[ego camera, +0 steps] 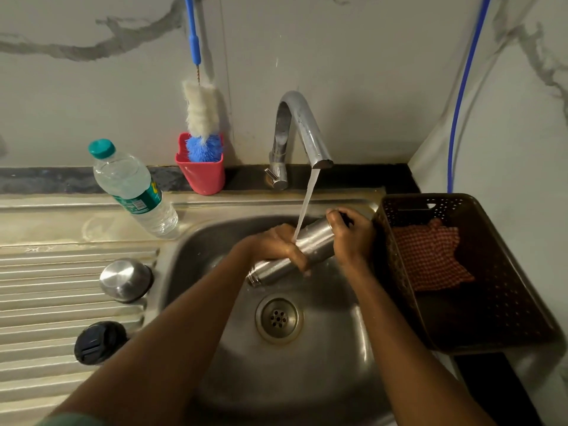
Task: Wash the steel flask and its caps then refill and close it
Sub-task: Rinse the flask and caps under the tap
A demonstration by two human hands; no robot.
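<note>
Centre frame, over the sink: cylindrical steel flask [302, 252] lies tilted under the tap stream, mouth lower left, base upper right; left hand [276, 245] clasps mid-body, right hand [350, 233] grips the base end.

Nothing legible anywhere. Green label [140, 199] round the plastic water bottle [132, 186]: a small white print panel and a yellow mark at the edge, both too blurred and small to read as letters, brand or numbers.
</note>
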